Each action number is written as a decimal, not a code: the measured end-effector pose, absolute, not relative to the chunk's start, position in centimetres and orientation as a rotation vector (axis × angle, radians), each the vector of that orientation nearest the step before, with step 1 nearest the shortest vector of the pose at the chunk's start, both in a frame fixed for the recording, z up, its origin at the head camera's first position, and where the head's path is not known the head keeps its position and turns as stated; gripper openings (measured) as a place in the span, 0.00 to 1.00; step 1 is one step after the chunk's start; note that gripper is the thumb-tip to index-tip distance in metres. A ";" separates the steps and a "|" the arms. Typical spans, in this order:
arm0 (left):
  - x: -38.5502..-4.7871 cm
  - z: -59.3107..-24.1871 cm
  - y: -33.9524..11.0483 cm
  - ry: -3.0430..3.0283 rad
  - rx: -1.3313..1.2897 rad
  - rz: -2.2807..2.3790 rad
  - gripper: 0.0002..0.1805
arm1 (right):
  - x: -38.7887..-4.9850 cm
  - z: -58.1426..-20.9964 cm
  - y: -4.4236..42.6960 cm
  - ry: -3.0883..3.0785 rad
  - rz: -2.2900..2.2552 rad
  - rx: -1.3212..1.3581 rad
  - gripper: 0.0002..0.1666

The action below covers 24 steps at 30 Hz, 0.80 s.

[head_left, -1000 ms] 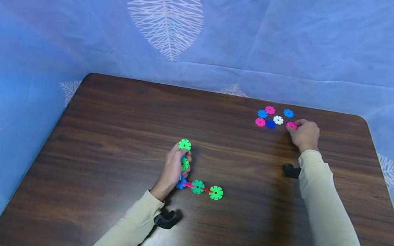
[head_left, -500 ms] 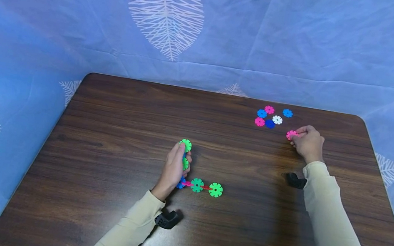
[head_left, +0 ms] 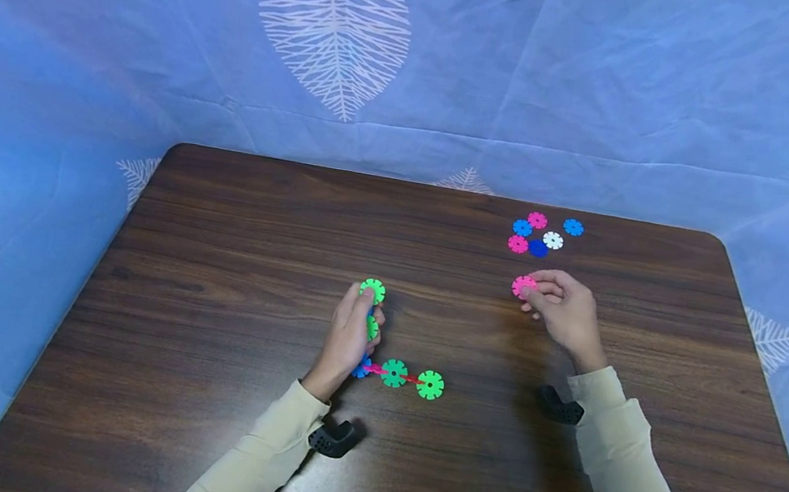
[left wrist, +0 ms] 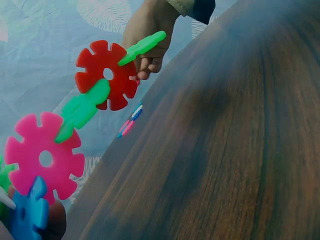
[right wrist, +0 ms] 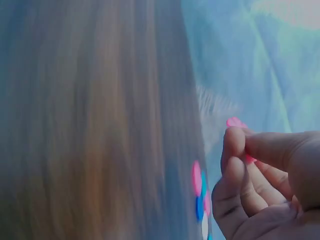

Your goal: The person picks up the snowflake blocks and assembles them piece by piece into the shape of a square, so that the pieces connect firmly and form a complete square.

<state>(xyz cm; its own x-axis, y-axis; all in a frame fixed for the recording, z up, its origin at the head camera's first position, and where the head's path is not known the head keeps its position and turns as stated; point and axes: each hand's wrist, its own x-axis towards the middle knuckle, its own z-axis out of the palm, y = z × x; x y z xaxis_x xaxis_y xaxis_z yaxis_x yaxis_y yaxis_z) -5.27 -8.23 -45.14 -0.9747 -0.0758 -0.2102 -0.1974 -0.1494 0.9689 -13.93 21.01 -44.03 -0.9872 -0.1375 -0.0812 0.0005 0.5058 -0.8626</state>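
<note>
The left hand point(head_left: 347, 340) grips a joined chain of notched discs, its thumb by a bright green disc point(head_left: 373, 291) at the top. From the blue disc point(head_left: 361, 367) under that hand, the chain runs right through a pink disc, a green disc point(head_left: 393, 374) and a red disc to a light green disc point(head_left: 430, 385). In the left wrist view the red disc point(left wrist: 118, 91) and pink disc point(left wrist: 29, 145) slot into green ones. Between thumb and fingers, the right hand point(head_left: 567, 311) pinches a loose pink disc point(head_left: 523, 287); in the right wrist view fingers partly cover it.
Several loose discs lie near the table's far edge, among them a white disc point(head_left: 552, 240), a light blue disc point(head_left: 573, 227) and a dark blue disc point(head_left: 538, 248). The brown wooden table point(head_left: 254, 218) stands before a blue cloth point(head_left: 540, 73) with leaf patterns.
The right hand has drawn the pink disc away from the loose discs, toward the near side and left. The left hand stays nearly in place; the chain's right end has shifted slightly.
</note>
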 end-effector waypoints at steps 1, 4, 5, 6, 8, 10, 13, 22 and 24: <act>-5.3 -45.0 -8.3 1.994 -0.321 2.294 0.18 | -13.6 -44.0 20.5 2.571 -1.522 -0.127 0.19; -5.2 -44.5 -8.3 1.993 -0.330 2.275 0.17 | -12.8 -43.6 18.9 2.475 -1.617 -0.146 0.19; -5.1 -44.1 -8.3 1.994 -0.335 2.267 0.17 | -12.5 -43.5 18.3 2.447 -1.649 -0.166 0.19; -5.1 -43.7 -8.2 1.994 -0.337 2.261 0.17 | -12.2 -43.3 17.8 2.421 -1.674 -0.185 0.19; -4.9 -42.8 -8.1 1.998 -0.345 2.249 0.18 | -11.7 -43.0 16.9 2.363 -1.729 -0.235 0.17; -4.7 -42.0 -8.0 2.003 -0.340 2.245 0.18 | -11.2 -42.8 16.0 2.307 -1.776 -0.282 0.16; -4.6 -41.4 -7.9 2.013 -0.332 2.242 0.17 | -10.7 -42.5 14.7 2.234 -1.831 -0.337 0.14; -4.6 -41.1 -7.4 2.141 -0.335 2.155 0.19 | -9.4 -42.0 11.6 2.417 -1.714 -0.490 0.09; -4.9 -42.0 -7.4 2.150 -0.349 2.139 0.19 | -9.2 -41.9 11.0 2.499 -1.666 -0.544 0.07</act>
